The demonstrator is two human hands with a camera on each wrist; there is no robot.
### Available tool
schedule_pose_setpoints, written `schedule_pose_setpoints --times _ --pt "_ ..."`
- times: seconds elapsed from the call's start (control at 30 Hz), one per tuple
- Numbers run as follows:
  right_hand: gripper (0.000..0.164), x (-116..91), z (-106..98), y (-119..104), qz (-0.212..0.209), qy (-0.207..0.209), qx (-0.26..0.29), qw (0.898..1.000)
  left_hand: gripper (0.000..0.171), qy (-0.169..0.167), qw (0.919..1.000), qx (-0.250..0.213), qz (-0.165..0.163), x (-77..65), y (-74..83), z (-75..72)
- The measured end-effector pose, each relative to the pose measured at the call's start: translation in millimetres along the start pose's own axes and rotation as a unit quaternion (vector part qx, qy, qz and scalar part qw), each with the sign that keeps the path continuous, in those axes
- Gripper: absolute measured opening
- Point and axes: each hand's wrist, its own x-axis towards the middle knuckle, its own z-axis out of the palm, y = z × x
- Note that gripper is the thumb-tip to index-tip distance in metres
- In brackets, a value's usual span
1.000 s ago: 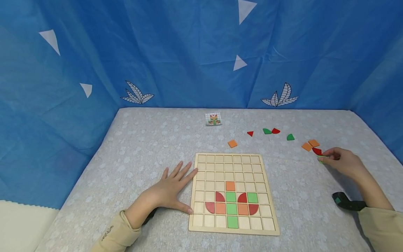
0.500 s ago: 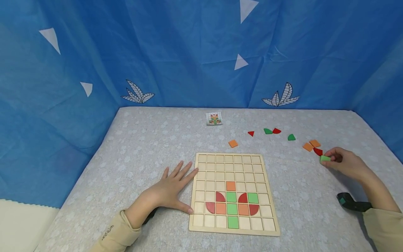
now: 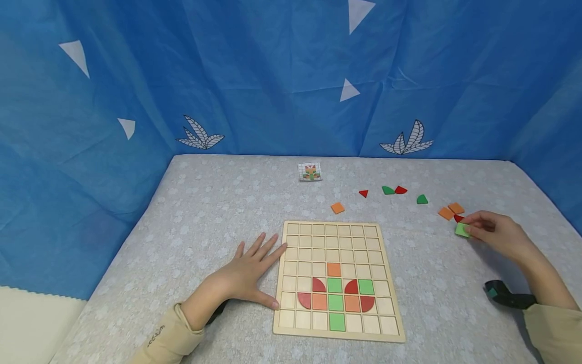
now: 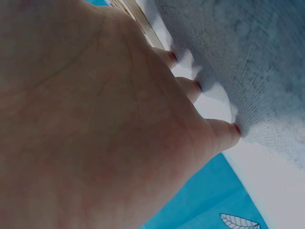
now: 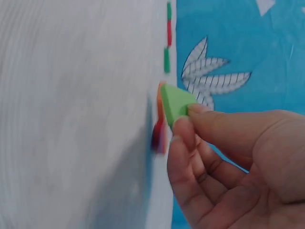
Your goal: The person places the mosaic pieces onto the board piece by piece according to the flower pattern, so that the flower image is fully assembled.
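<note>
Between thumb and fingers, my right hand [image 3: 497,233] pinches a light green square tile [image 3: 462,230]. In the right wrist view the same green tile [image 5: 176,102] appears tilted and lifted off the cloth. Just behind it lie a partly hidden red piece [image 3: 458,218] and two orange squares [image 3: 446,213]. My left hand [image 3: 243,275] rests with spread fingers at the left edge of a wooden grid board [image 3: 302,254], its thumb and little finger touching the frame. Red quarter circles [image 3: 367,304], green squares [image 3: 335,303] and orange squares [image 3: 334,269] sit in the board's lower cells.
Behind the board lie an orange square [image 3: 337,208], a red triangle [image 3: 364,193], a green quarter piece [image 3: 388,190] touching a red one [image 3: 400,190], and another green piece [image 3: 422,199]. A small pattern card [image 3: 309,172] lies farther back. Blue curtains [image 3: 282,76] surround the table.
My right hand has picked up the green tile from beside the red piece and turned its flat face into view. The left hand and the board keep their places.
</note>
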Motion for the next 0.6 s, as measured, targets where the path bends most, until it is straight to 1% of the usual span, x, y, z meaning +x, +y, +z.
schedule_pose_setpoints --times 0.13,0.2,0.33,0.47,0.6 --pt "0.020 -0.2 4.4 -24.1 -0.046 0.000 0.028 0.999 0.117 0.002 1.0000 -0.006 0.005 -0.6 0.2 -0.7" --pt "0.018 -0.3 10.2 -39.6 -0.058 -0.003 0.048 0.997 0.118 0.001 1.0000 -0.006 0.005 -0.4 0.5 -1.1" --pt "0.017 -0.3 24.8 -77.6 -0.083 -0.031 0.081 0.993 0.118 0.000 1.0000 -0.007 0.001 -0.1 0.8 -0.9" --pt "0.015 -1.8 40.9 -115.3 -0.107 -0.067 0.116 0.985 0.118 0.001 1.0000 -0.010 0.000 -1.0 1.2 -0.5" --pt "0.014 -4.4 55.8 -143.0 -0.126 -0.098 0.166 0.973 0.119 0.002 0.9999 -0.011 0.000 -1.7 1.4 -0.2"
